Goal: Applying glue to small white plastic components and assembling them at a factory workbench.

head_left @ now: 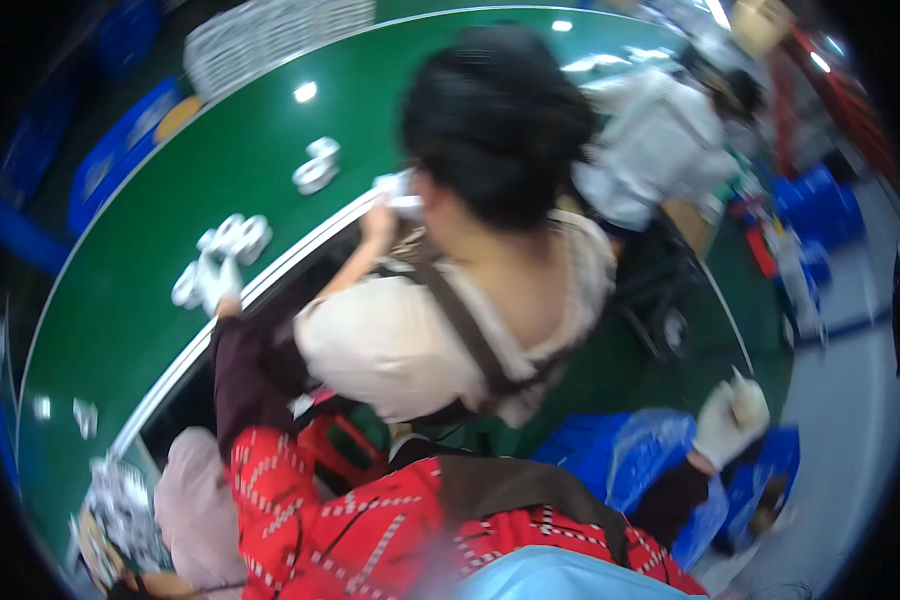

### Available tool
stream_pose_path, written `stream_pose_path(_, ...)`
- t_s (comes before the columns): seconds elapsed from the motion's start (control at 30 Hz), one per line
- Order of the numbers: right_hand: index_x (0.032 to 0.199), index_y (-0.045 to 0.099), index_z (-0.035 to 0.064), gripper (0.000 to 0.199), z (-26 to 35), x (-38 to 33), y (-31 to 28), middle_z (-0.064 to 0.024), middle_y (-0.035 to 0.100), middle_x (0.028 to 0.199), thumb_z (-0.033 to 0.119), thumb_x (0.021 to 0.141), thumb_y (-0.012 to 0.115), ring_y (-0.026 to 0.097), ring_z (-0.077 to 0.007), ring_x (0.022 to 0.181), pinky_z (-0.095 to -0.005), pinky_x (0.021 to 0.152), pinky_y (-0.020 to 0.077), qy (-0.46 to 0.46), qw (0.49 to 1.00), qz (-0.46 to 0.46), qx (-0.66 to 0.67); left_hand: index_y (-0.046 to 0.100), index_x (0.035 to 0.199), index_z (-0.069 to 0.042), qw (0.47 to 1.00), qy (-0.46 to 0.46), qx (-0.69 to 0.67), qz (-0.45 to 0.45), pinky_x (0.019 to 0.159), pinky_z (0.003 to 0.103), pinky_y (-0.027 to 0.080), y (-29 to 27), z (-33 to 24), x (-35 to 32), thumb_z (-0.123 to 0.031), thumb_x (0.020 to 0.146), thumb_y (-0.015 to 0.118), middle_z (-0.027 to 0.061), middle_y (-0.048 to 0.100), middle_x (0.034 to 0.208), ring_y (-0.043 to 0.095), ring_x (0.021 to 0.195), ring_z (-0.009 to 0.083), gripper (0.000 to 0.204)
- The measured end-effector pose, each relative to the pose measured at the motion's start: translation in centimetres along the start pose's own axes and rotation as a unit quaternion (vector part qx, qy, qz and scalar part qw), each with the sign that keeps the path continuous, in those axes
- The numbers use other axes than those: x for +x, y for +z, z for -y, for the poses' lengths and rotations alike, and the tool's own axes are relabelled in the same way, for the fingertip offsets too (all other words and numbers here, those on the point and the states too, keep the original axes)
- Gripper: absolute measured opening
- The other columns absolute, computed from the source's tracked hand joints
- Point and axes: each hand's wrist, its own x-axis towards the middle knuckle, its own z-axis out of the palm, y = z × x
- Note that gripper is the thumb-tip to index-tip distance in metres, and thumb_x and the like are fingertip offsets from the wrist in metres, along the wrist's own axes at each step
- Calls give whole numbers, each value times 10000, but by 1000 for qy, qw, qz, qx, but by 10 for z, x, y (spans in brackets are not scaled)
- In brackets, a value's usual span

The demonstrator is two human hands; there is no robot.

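Note:
My left hand [216,284], in a white glove, reaches across the near edge of the green table [360,95]. It is at a group of white round pieces [235,238] and touches or nearly touches them; white glove and white pieces blend, so its grip is unclear. Out to the right, my right hand [732,420], also in a white glove, is closed above a blue bin [580,447] lined with clear plastic [652,450]. A small pale tip shows above its fingers, too small to name. Farther along the table lie more white round pieces [317,166].
A co-worker [460,300] in a pale top sits close ahead, a white thing in hand. Another person [660,140] works beyond. A person in pink [198,500] is at lower left. A red stool [345,445] stands between us. Stacked pale trays [270,45] stand behind the table.

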Motion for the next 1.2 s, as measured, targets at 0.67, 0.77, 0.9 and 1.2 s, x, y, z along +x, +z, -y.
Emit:
stream_pose_path(0.67, 1109, 398, 20, 495, -51, -39, -3, -197, 474, 1070, 377, 791, 525, 559, -285, 824, -438, 751, 480, 265, 922, 169, 228, 542, 1030, -4, 888, -357, -50, 286, 794, 309, 429, -129, 22, -559, -167, 717, 567, 154, 591, 962, 566, 898, 248, 354)
stream_pose_path(0.77, 1130, 379, 24, 520, -59, -71, 24, -191, 438, 1095, 367, 779, 549, 525, -254, 841, -398, 731, 476, 287, 906, 222, 220, 536, 1042, -8, 912, -311, -13, 266, 806, 306, 423, -167, 2, -579, -176, 726, 562, 153, 584, 985, 559, 920, 247, 359)
stream_pose_path(0.9, 1134, 371, 27, 531, -63, -131, 60, -149, 441, 1070, 352, 767, 574, 488, -261, 911, -371, 772, 439, 296, 868, 337, 213, 527, 1062, -37, 902, -353, 28, 248, 824, 321, 416, -228, -12, -614, -209, 731, 562, 155, 569, 1015, 546, 952, 261, 375)
stream_pose_path(1.2, 1071, 476, 109, 455, -44, -288, 121, -63, 469, 1059, 366, 712, 586, 433, -292, 987, -460, 875, 320, 506, 672, 415, 348, 519, 1051, -13, 891, -414, 41, 182, 868, 340, 379, -371, 0, -728, -282, 742, 503, 172, 534, 1061, 484, 1015, 314, 410)
